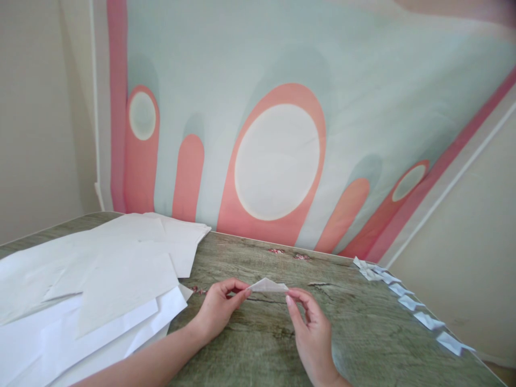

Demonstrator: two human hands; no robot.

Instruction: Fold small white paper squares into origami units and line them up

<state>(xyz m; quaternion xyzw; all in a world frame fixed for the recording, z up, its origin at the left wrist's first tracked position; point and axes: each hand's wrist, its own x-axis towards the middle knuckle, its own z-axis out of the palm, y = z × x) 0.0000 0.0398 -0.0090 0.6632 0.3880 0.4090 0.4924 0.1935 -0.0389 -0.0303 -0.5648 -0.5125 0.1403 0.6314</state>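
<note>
A small folded white paper (pixel 268 286) with a pointed top is held up over the table between both hands. My left hand (pixel 220 307) pinches its left end between thumb and fingers. At its right end, my right hand (pixel 312 328) grips the corner with thumb and index finger. Loose white sheets (pixel 129 274) lie in an overlapping pile on the left side, beyond and beside my left forearm. Along the right table edge runs a row of several small folded papers (pixel 411 303), some touching or overlapping at the far end.
The wood-patterned table (pixel 242 349) reaches back to a wall hanging (pixel 278 161) with pink arches and white ovals. Small reddish patches (pixel 301 257) show on the tabletop near its back edge. Plain walls stand at both sides.
</note>
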